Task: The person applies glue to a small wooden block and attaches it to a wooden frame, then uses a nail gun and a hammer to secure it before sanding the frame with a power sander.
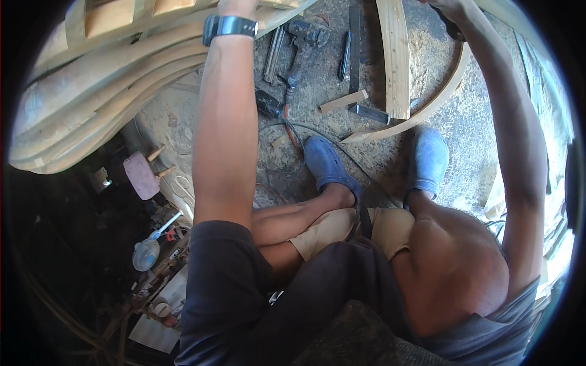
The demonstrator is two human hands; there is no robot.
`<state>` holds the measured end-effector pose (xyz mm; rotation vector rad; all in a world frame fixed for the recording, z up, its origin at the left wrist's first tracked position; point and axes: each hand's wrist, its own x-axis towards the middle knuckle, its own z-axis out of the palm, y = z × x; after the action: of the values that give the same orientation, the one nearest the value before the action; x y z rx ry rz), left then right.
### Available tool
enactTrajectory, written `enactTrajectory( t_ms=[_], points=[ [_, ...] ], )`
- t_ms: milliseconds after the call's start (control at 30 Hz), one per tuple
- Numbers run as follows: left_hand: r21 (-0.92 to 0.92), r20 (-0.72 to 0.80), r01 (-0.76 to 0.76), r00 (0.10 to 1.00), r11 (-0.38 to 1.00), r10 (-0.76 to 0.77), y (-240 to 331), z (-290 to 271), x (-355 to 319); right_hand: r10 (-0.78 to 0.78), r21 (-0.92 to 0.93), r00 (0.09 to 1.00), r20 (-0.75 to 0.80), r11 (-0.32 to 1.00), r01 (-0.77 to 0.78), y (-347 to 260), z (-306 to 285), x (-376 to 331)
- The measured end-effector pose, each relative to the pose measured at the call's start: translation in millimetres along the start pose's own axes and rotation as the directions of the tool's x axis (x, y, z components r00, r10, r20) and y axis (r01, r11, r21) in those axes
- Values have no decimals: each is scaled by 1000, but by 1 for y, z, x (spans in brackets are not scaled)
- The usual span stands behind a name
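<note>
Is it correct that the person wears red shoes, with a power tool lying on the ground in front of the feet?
Not quite: the shoes are blue, not red, as the head view shows. The rest holds: a power tool lies on the ground in front of the feet.

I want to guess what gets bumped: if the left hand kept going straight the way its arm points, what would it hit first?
The left hand already reaches the curved wooden slats at the top edge, so that wood comes first. The fingers are cut off by the picture's rim, so whether they grip it is unclear.
</note>
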<state>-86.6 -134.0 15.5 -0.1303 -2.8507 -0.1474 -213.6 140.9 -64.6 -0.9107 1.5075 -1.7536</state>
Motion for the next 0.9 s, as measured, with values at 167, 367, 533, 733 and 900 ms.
enactTrajectory(
  t_ms=[167,367,533,733,900],
  points=[
    [94,-92,22,996,995,-13,-13,9,-6,68,-49,998,-1,996,-68,-28,22,-6],
    [-133,132,492,869,861,-476,63,-10,12,118,35,993,-5,992,-117,-24,5,-27],
    [146,121,122,983,982,-140,9,-15,6,166,72,983,-79,984,-160,-35,45,-29],
    [-280,-122,456,856,845,-502,88,-15,-17,293,97,924,-247,956,-278,-17,35,-64],
    [-446,-414,286,774,848,-479,117,24,-72,296,-243,868,-397,878,-411,-14,78,-90]
  ],
)
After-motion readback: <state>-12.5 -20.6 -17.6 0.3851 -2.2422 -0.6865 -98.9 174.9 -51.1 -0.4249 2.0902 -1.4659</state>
